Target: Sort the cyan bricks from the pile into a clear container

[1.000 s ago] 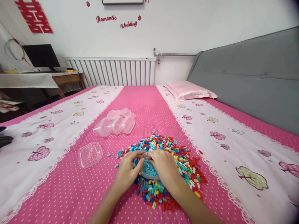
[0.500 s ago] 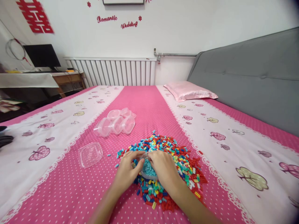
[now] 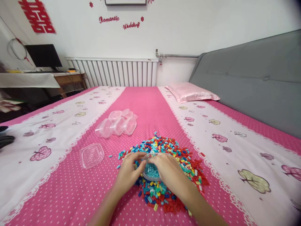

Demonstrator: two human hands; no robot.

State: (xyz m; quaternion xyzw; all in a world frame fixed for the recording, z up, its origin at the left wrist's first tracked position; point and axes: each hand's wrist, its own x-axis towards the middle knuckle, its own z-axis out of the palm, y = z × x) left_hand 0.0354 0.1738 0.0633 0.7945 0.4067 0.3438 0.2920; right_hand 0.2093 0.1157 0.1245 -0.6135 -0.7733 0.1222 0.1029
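Note:
A clear plastic container (image 3: 149, 179) sits on the pile of small coloured building blocks (image 3: 188, 163), holding many light blue blocks (image 3: 151, 171). My left hand (image 3: 130, 169) grips its left side, thumb near the rim and fingers round the far edge. Over the right part of the container lies my right hand (image 3: 168, 168), its fingers curled and dipping inside. Those fingertips are partly hidden, so what they pinch cannot be made out. Red, yellow, green, white and dark blue blocks surround the container.
A clear lid (image 3: 91, 155) lies flat on the pink dotted bedspread (image 3: 70, 188), left of the pile. Several clear containers (image 3: 117, 125) are grouped farther back. A pink pillow (image 3: 191, 92) rests by the grey headboard (image 3: 254, 69). One loose block (image 3: 110, 156) lies beside the pile.
My right hand has shifted slightly right and its fingers reach in over the container, uncovering more of the rim. My left hand keeps its hold.

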